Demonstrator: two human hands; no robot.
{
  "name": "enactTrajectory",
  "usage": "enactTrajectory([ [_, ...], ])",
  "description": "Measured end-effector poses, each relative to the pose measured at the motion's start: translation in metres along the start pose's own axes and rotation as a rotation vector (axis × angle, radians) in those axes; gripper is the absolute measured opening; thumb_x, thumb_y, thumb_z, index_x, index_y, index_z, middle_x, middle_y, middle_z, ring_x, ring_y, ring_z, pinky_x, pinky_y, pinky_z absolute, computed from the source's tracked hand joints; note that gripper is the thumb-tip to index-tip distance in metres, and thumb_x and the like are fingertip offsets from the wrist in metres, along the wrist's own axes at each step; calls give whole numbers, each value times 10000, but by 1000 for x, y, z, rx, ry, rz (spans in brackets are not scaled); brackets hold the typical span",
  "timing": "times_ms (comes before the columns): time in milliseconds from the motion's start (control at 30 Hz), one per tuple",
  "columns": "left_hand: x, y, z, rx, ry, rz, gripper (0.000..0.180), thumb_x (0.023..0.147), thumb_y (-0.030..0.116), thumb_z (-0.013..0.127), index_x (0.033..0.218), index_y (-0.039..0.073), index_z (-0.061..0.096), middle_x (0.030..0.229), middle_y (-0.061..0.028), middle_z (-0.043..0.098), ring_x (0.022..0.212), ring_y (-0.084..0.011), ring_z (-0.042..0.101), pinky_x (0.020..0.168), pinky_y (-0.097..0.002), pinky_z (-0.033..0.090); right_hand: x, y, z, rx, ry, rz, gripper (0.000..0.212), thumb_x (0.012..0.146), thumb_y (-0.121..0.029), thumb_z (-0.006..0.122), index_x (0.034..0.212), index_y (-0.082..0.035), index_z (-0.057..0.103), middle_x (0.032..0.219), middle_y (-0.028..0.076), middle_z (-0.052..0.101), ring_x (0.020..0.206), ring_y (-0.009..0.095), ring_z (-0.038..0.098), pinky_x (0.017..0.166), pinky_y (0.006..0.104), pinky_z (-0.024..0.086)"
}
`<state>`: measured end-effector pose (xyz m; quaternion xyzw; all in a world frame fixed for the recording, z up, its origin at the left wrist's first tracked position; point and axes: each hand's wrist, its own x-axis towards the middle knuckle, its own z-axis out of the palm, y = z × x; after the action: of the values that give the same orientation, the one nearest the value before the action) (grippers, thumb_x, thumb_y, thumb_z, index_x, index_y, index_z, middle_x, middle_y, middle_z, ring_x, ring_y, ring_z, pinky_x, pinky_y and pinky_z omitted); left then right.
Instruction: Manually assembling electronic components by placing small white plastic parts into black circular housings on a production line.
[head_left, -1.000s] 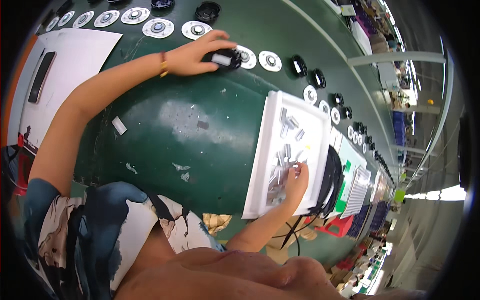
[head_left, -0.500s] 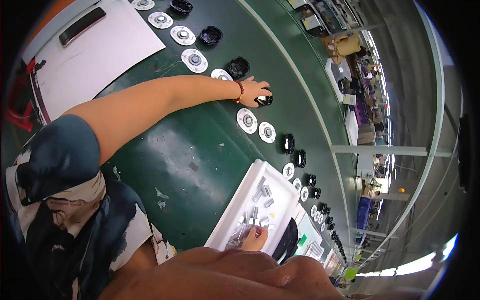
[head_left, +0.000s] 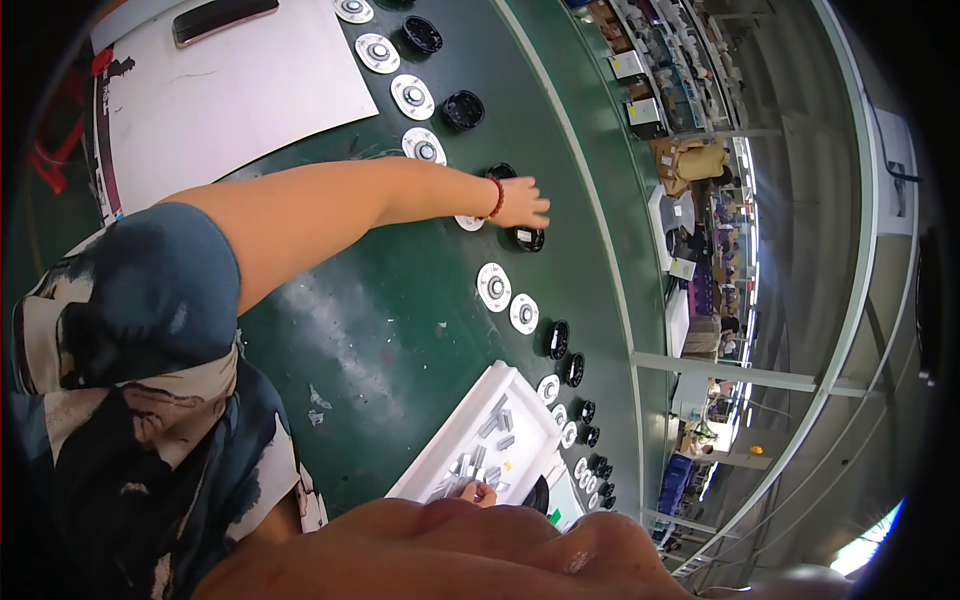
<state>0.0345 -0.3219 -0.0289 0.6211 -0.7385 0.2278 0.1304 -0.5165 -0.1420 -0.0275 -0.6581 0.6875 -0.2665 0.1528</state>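
Note:
My left hand [head_left: 522,204], with a red bead bracelet at the wrist, reaches across the green table. Its fingers are stretched out and apart beside a black round cup-shaped part [head_left: 528,239] with a pale label. Another black cup [head_left: 501,174] sits by the wrist, and a white oval disc [head_left: 469,222] is partly hidden under it. My right hand [head_left: 480,493] is low in the white tray [head_left: 522,400], fingertips pinched together among small silver metal pieces [head_left: 486,457]. What the pinch holds, if anything, is too small to make out.
White discs [head_left: 494,288] and black cups [head_left: 463,110] run in rows along the green table [head_left: 350,350]. A white board [head_left: 240,100] carrying a dark phone-like object [head_left: 226,20] lies at upper left. A pale rail [head_left: 598,200] follows the table's far side; other workstations are beyond.
My left hand has let go of the black cup and its fingers have spread. My right hand stays in the tray. The whole view has shifted, so the table's things appear moved.

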Motion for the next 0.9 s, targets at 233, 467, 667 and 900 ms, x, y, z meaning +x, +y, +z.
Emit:
enactTrajectory([
  [233, 53, -45, -16, -111, -49, -444, 160, 834, 206, 609, 913, 167, 743, 994, -52, 683, 1023, -235, 619, 814, -379, 453, 7, -2, 0, -135, 159, -59, 181, 841, -101, 659, 961, 32, 636, 908, 124, 639, 786, 218, 599, 738, 341, 505],
  [467, -30, -69, -41, -364, -103, -536, 221, 808, 114, 591, 989, 38, 691, 956, -189, 717, 946, -359, 699, 762, -476, 560, 27, -50, 17, -163, 8, -344, 111, 811, -65, 676, 893, 1, 639, 857, 111, 639, 809, 239, 593, 818, 371, 483],
  [667, -116, -24, -97, -621, 47, -415, 164, 855, 152, 509, 946, 31, 573, 758, -221, 648, 719, -436, 637, 659, -552, 493, 28, -114, 39, -4, -5, -596, 111, 802, -58, 684, 889, -9, 637, 848, 103, 638, 812, 241, 588, 846, 384, 468],
  [900, -220, 40, -136, -923, -67, -464, 123, 841, 178, 549, 866, 62, 583, 737, -195, 642, 698, -401, 631, 641, -510, 493, -10, -208, 60, 127, -16, -743, 115, 790, -49, 693, 885, -20, 635, 839, 93, 637, 817, 244, 583, 879, 400, 450],
])
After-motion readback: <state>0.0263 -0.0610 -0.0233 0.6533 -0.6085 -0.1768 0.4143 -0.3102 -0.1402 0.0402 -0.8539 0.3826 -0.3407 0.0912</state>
